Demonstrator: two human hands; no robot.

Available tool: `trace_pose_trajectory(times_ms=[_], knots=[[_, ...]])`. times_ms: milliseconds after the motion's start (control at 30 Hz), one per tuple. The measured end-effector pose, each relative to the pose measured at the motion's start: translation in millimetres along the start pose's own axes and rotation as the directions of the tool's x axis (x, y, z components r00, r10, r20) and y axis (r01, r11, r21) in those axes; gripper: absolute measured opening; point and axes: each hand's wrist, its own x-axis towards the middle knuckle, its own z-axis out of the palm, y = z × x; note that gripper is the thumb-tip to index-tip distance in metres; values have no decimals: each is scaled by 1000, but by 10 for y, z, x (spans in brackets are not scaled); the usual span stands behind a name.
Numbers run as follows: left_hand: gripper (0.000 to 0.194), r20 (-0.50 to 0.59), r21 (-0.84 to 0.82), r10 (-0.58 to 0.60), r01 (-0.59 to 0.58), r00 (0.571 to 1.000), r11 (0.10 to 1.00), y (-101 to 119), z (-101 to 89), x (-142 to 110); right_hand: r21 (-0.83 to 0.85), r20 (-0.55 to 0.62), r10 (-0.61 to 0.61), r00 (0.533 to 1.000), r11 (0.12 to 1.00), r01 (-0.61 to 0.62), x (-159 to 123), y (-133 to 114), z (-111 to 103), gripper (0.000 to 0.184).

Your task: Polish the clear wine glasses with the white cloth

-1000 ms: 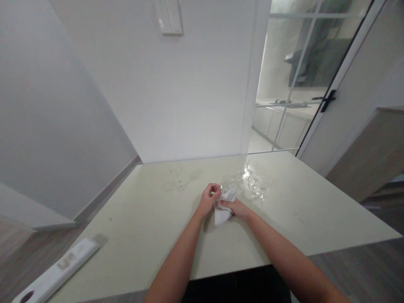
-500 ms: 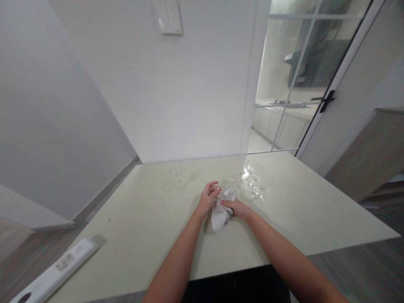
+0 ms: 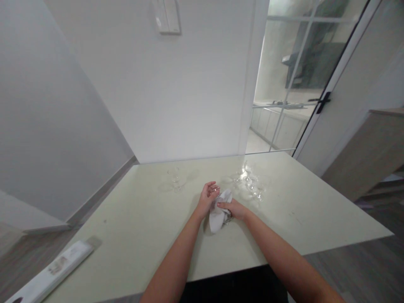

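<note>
Over the middle of the table my left hand (image 3: pixel 207 199) is closed around a small clear drinking glass (image 3: pixel 215 190), its fingers curled about the bowl. Most of the glass is hidden by the fingers and the cloth. My right hand (image 3: pixel 234 208) grips a white cloth (image 3: pixel 217 219) bunched against the glass, thumb on top, with a loose end hanging toward me. Several clear stemmed glasses (image 3: pixel 249 183) are grouped just beyond my right hand. Farther left, another clear stemmed glass (image 3: pixel 175 179) stands by itself.
The pale table (image 3: pixel 132 227) meets a white wall (image 3: pixel 189 105) at its far edge. A long white box (image 3: pixel 53 271) lies at the table's left front. A glass-paned door (image 3: pixel 280 84) with a black handle (image 3: pixel 322 102) is at the right back.
The camera view has shifted slightly, so everything sits a little farther left. Both hands keep their hold on the glass and the cloth, with hardly any movement.
</note>
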Motion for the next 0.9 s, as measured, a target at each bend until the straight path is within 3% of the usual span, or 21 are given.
trace_pose_trajectory(times_ms=[67, 300, 700, 900], knots=[[50, -26, 24, 33, -32, 999, 999, 17, 1, -1, -8, 6, -2, 1000, 1000, 3, 2, -9, 2, 46], [48, 50, -53, 62, -59, 997, 997, 62, -10, -27, -2, 11, -31, 999, 1000, 31, 6, -21, 16, 53], [44, -3, 43, 108, -108, 994, 993, 133, 22, -54, -13, 52, -44, 998, 999, 45, -16, -72, 28, 48], [52, 60, -28, 95, -93, 994, 995, 56, -43, -27, 8, 61, -59, 996, 998, 59, -12, -74, 35, 46]])
